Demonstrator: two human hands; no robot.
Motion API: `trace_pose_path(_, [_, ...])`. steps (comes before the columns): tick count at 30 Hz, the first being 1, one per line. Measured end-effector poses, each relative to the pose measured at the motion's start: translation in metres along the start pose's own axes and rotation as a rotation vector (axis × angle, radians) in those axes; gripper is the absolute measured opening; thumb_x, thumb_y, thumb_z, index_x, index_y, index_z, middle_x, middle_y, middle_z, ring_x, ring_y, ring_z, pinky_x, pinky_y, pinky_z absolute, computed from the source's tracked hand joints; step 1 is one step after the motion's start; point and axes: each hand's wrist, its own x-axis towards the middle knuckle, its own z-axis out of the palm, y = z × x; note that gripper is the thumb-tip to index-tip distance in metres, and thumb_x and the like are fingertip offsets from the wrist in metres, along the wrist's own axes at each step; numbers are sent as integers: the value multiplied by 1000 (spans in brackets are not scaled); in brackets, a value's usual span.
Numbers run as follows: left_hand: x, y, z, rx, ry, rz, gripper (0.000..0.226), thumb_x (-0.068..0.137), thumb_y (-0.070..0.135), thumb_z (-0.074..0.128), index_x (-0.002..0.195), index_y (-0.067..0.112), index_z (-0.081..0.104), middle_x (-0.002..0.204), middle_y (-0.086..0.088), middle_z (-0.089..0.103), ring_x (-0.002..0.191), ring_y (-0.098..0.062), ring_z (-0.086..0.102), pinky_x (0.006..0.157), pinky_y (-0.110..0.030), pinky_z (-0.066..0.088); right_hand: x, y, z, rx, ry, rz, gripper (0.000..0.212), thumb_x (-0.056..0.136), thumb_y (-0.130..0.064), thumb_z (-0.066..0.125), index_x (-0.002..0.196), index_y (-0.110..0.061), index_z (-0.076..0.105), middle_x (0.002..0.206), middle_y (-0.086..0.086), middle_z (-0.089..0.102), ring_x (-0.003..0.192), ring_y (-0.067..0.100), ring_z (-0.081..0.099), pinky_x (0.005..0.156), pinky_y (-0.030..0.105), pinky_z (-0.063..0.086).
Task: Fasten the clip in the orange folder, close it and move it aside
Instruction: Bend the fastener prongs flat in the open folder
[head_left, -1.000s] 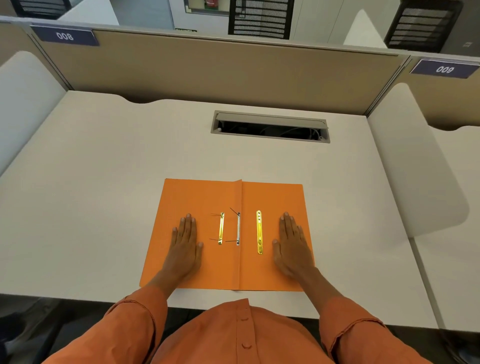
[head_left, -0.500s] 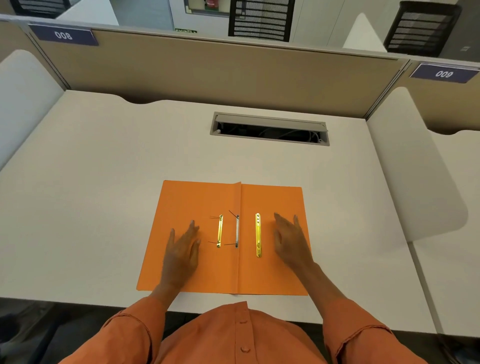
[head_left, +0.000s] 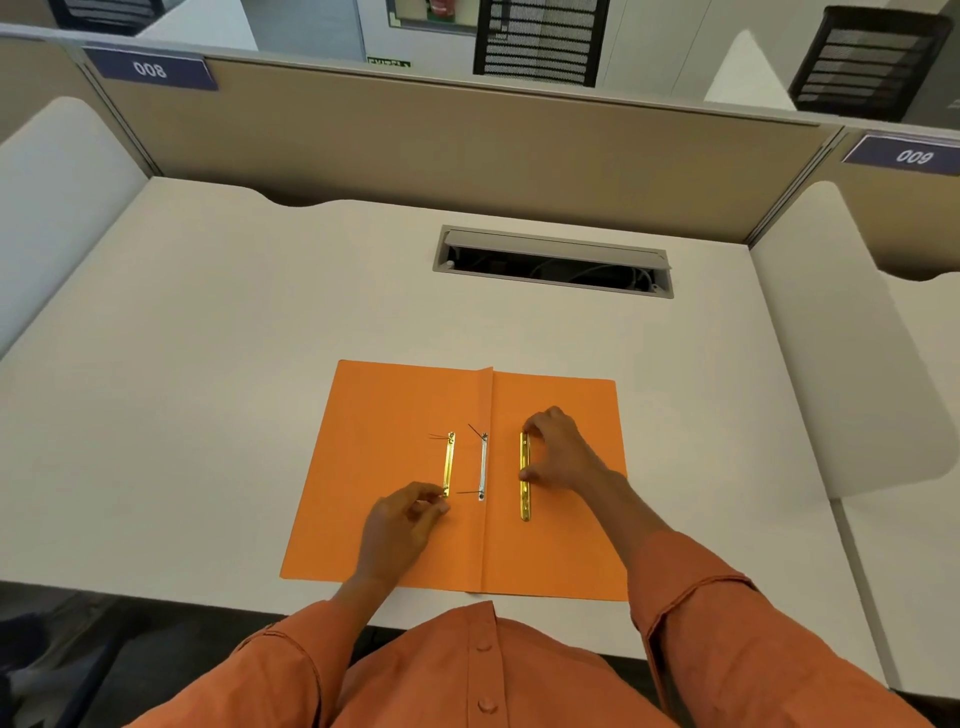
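Head view: I see the orange folder lying open and flat on the desk, near its front edge. My left hand sits on the left leaf, thumb and fingers pinched at the near end of the left gold clip strip. My right hand rests on the right leaf, fingertips touching the right gold bar from its right side, curled rather than spread. A silver strip lies beside the spine fold, between the two gold pieces.
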Motion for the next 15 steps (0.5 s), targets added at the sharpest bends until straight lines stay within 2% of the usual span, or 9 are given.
trace_pose_path(5, [4,1,3,-34,-25,-46,22,88,19,81,109,19,76,97,12,78,85,-3,72,78,-31,62,4,-5,-5,-54,-17,1,82,59,-33,100,126,-19,56,128,0,51,121,20,48,99,38,53])
trace_pose_path(11, [10,6,7,-99,-52,-120,24,88,19,81,111,20,75,92,11,78,83,-6,74,81,-27,61,6,-9,-8,-78,-42,0,78,58,-33,101,121,-19,56,124,0,51,118,22,48,96,42,53])
trace_pose_path(15, [14,13,12,-179,-91,-173,21,87,15,81,106,22,77,83,11,78,72,-13,74,77,-34,63,8,-12,-10,-70,-63,12,77,56,-33,101,117,-20,55,123,1,50,118,22,46,96,45,53])
